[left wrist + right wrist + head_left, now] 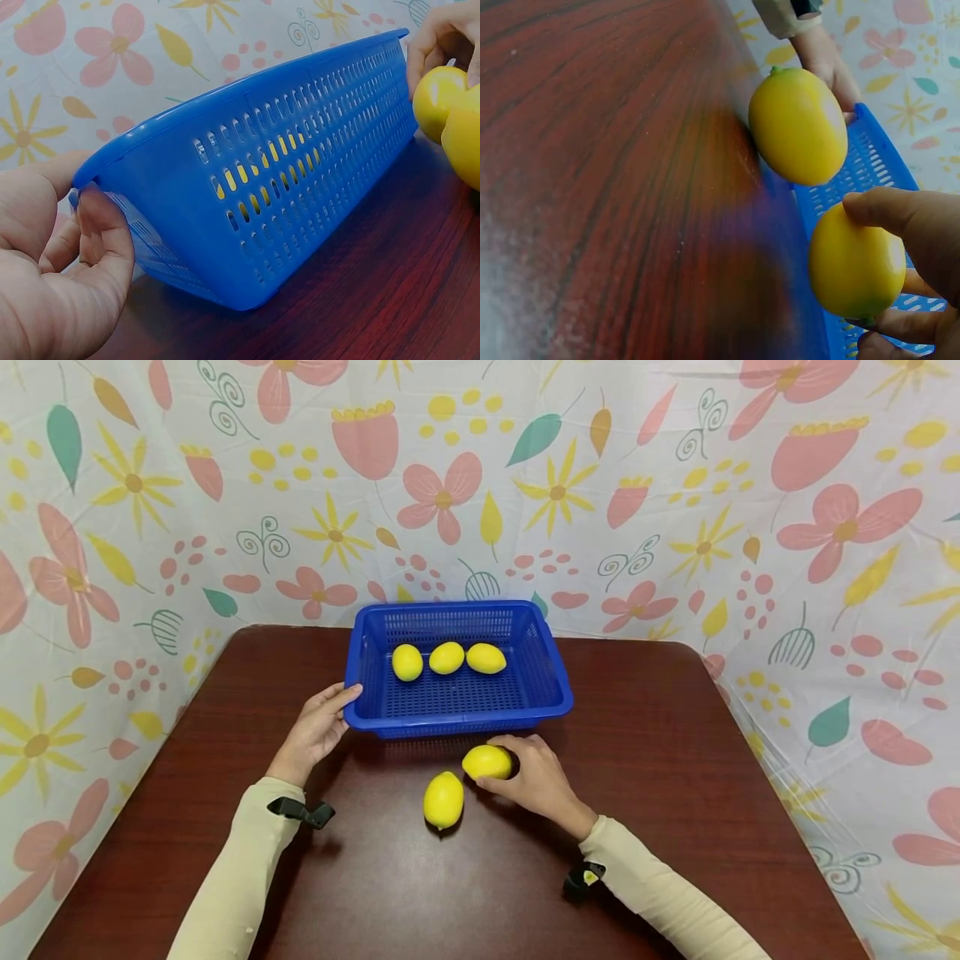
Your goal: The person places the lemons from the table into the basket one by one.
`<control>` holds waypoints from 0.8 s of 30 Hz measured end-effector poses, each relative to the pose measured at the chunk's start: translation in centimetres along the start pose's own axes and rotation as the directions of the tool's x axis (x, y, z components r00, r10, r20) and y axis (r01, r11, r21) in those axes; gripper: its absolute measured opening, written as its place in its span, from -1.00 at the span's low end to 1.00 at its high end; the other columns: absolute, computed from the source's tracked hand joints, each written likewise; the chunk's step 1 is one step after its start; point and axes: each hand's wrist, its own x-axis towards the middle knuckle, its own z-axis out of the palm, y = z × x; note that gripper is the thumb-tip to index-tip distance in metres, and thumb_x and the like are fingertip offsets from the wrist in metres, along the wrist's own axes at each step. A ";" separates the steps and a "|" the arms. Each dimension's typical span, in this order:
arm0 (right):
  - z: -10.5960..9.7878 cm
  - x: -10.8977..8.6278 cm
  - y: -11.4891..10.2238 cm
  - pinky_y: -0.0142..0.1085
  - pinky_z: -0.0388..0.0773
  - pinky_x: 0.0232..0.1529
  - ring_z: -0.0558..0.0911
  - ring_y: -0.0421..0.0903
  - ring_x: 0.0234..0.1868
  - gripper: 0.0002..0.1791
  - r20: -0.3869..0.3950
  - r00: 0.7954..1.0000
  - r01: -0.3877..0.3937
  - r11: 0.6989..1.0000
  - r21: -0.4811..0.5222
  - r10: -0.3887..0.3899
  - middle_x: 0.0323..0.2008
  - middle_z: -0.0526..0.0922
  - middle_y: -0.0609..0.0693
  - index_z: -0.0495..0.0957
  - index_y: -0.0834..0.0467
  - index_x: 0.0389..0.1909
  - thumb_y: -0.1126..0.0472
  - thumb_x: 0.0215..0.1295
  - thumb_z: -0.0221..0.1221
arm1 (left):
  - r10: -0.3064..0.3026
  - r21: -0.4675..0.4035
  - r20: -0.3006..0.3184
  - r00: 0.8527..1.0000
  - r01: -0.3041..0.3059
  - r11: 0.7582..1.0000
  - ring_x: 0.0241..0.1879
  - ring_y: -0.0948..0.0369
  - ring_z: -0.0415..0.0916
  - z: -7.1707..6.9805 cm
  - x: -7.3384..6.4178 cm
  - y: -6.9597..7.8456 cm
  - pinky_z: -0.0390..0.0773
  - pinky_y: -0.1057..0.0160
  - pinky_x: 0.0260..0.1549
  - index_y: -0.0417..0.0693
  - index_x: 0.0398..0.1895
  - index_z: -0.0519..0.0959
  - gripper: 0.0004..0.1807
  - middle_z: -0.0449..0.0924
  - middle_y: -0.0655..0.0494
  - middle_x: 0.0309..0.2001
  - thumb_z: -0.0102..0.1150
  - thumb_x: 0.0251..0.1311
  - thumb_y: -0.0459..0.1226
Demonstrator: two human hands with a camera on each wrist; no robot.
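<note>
My left hand [317, 731] grips the left rim of a blue plastic basket [457, 722], thumb on top and fingers curled beneath, as the left wrist view shows. Inside the basket, three yellow lemons lie in a row: a left lemon [407, 662], a middle lemon [447, 657] and a right lemon [486, 658]. In front of the basket, my right hand [536, 777] holds another lemon [486, 762] between thumb and fingers. Just left of and nearer than that one, a loose lemon [443, 801] lies on the table.
The dark reddish-brown wooden table [390, 893] carries the basket near its far edge. Behind it and along both sides hangs a white cloth [480, 460] printed with flowers and leaves. Dark straps circle the wrists, a left strap [300, 811] and a right strap [582, 878].
</note>
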 end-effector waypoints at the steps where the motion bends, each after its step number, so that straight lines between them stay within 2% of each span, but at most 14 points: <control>1: -0.2 -0.1 0.0 -0.19 0.53 -0.18 0.54 -0.03 -0.10 -0.35 -0.005 1.000 0.000 1.000 0.000 0.000 -0.02 0.73 -0.11 0.66 0.01 0.10 -0.19 0.01 0.55 | -0.001 -0.002 -0.001 1.000 0.001 1.000 -0.29 0.30 0.67 0.0 0.0 0.0 0.69 0.39 -0.18 -0.12 -0.03 0.48 -0.83 0.70 0.10 -0.19 0.23 0.43 -0.31; 15: -3.5 -1.3 -1.5 -0.20 0.52 -0.18 0.54 -0.01 -0.10 -0.34 -0.032 0.999 0.025 1.000 0.004 -0.025 0.00 0.72 -0.13 0.66 0.00 0.10 -0.21 0.00 0.55 | 0.000 0.014 0.005 1.000 0.000 1.000 -0.24 0.29 0.68 0.0 -0.2 0.1 0.69 0.39 -0.18 -0.13 0.02 0.46 -0.80 0.68 0.09 -0.16 0.21 0.45 -0.30; 21: -5.2 -1.5 -2.3 -0.18 0.56 -0.16 0.56 -0.02 -0.08 -0.33 -0.056 0.997 0.053 0.999 0.002 -0.053 0.02 0.72 -0.11 0.67 0.01 0.10 -0.20 -0.01 0.56 | -0.004 0.020 0.019 1.000 0.004 1.000 -0.23 0.29 0.67 -0.1 -0.2 0.1 0.68 0.40 -0.17 -0.18 0.10 0.39 -0.72 0.68 0.11 -0.16 0.19 0.46 -0.30; 24: -6.1 -1.3 -2.5 -0.17 0.58 -0.15 0.56 -0.01 -0.07 -0.33 -0.043 0.998 0.054 0.999 0.005 -0.053 0.01 0.72 -0.10 0.67 0.02 0.11 -0.20 0.00 0.55 | -0.002 0.019 0.018 1.000 0.002 1.000 -0.23 0.30 0.67 -0.1 -0.1 0.1 0.68 0.40 -0.17 -0.18 0.11 0.38 -0.72 0.69 0.11 -0.17 0.18 0.47 -0.30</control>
